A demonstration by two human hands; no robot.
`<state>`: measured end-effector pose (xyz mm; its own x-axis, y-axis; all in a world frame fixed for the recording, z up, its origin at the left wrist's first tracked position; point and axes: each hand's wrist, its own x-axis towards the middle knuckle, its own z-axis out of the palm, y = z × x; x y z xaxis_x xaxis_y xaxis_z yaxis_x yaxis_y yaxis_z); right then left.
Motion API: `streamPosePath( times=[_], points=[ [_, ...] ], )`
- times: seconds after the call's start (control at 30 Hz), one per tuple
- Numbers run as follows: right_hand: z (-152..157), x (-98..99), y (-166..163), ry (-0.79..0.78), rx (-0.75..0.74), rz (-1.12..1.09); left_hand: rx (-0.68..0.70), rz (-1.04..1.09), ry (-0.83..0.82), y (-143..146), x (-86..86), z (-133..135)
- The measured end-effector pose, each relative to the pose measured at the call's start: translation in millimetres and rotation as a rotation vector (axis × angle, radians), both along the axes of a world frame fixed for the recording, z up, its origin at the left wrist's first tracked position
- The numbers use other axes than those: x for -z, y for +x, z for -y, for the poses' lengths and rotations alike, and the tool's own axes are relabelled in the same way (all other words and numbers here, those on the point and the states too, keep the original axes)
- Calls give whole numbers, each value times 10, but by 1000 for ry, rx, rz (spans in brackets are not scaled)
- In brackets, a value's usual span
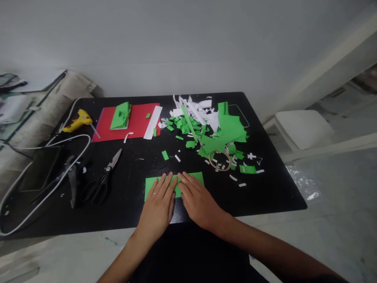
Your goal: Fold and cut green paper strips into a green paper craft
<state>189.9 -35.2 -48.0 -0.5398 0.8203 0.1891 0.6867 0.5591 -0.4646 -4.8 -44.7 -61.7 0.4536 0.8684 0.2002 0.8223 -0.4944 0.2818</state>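
Observation:
A green paper strip (149, 184) lies flat near the front edge of the black table (129, 214). My left hand (159, 198) rests on its left half, fingers stretched out and pressed down; a ring shows on one finger. On the right half lies my right hand (196, 196), also flat with fingers extended. The fingertips of both hands almost meet at the middle of the strip. Just beyond them is a small green paper piece (165, 155). To the left, black-handled scissors (103, 179) lie with blades pointing away.
A yellow glue gun (79, 121) and white cable (75, 160) lie at left. Behind are a red sheet (137, 126) and folded green paper stack (120, 116). Green scraps (226, 129), white scraps (197, 110) and a tape ring (220, 169) spread at right. A white stool (304, 127) stands beyond.

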Motion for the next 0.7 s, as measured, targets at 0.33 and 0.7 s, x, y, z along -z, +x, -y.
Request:
streamPosePath(
  times=[0.33, 0.7],
  points=[
    [68, -2, 50, -22, 71, -26, -122, 11, -9, 172, -71, -2],
    [136, -21, 311, 12, 172, -8, -196, 8, 40, 389, -41, 25]
  ],
)
